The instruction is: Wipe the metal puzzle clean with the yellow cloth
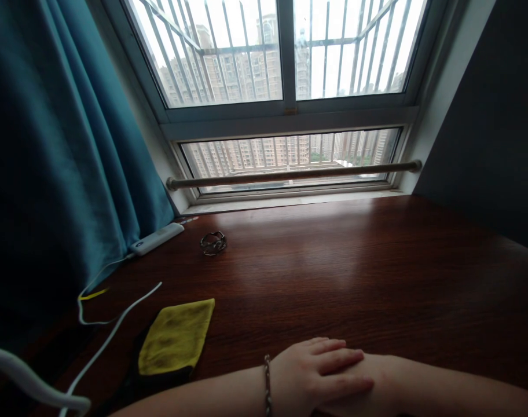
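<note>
Head view: left hand [318, 373] laid flat, fingers [333, 362] stretched and loosely together, resting on top of right hand [377, 382] at near edge of dark wooden table [355, 260]. Right hand mostly covered; its finger posture cannot be told. Nothing gripped by either. Beaded bracelet [267, 385] worn on left wrist. Yellow cloth [177, 336] lain flat just left of hands, apart from them. White cables [112, 330] trailed beside cloth. Metal ring-shaped object [213, 242] and white power strip [156, 238] set far back near window [285, 98]. Teal curtain [51, 162] hung at left.

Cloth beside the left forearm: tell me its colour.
Yellow cloth with a dark edge, shown in the head view.
</note>
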Demonstrator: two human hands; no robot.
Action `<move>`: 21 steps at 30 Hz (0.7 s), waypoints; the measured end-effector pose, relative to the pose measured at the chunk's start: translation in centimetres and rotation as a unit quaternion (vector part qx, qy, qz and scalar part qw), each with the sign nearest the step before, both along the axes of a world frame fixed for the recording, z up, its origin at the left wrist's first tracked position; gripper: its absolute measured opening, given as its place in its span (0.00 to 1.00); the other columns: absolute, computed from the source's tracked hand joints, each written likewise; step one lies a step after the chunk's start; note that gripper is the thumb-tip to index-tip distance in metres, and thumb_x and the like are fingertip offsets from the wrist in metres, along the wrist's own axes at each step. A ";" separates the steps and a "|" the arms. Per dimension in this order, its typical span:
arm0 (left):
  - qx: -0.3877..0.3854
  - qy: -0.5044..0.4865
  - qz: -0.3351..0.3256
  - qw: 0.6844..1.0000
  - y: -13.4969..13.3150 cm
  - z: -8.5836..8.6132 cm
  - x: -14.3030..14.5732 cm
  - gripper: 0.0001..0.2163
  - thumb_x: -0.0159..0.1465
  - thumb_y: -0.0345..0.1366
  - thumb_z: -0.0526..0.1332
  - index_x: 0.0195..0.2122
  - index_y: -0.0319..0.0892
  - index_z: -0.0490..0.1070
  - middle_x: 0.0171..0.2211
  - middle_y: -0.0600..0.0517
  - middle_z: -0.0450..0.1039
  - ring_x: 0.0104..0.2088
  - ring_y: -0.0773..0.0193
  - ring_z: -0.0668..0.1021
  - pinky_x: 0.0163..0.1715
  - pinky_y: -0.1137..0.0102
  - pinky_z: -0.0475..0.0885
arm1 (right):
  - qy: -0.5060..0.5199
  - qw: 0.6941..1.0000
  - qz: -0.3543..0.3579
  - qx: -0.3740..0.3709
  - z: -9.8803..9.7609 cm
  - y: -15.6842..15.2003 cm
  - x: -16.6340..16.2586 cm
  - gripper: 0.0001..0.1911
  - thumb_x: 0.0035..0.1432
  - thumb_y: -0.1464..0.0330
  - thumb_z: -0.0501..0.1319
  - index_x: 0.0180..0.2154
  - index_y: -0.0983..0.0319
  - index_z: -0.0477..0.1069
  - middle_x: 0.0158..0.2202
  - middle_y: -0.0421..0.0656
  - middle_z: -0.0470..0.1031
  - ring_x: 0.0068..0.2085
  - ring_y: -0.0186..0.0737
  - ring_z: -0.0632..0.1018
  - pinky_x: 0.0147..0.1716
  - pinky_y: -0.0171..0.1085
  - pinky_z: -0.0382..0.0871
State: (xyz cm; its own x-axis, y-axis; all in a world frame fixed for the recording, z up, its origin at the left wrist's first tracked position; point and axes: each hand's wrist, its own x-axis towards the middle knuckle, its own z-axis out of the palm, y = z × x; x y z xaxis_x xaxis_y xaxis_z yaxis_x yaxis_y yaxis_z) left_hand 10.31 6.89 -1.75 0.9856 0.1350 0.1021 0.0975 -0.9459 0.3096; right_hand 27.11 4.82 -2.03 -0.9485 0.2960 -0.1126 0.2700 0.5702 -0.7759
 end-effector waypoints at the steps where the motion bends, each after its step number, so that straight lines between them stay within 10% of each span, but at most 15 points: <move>1: 0.000 0.000 0.000 1.000 0.0 0.0 0.0 0.22 0.66 0.44 0.45 0.61 0.46 0.50 0.62 0.52 0.47 0.59 0.57 0.58 0.58 0.65 0.56 | 0.003 1.000 0.000 0.001 0.0 0.0 0.0 0.20 0.61 0.61 0.55 0.50 0.67 0.63 0.51 0.51 0.60 0.51 0.47 0.64 0.50 0.51 0.58; 21: 0.006 0.013 0.000 1.000 0.1 -0.4 0.0 0.24 0.65 0.45 0.48 0.61 0.47 0.48 0.62 0.53 0.44 0.59 0.56 0.57 0.57 0.64 0.56 | -0.024 1.000 0.006 -0.003 0.0 0.0 0.0 0.18 0.61 0.62 0.56 0.48 0.67 0.65 0.50 0.50 0.62 0.51 0.47 0.64 0.51 0.51 0.57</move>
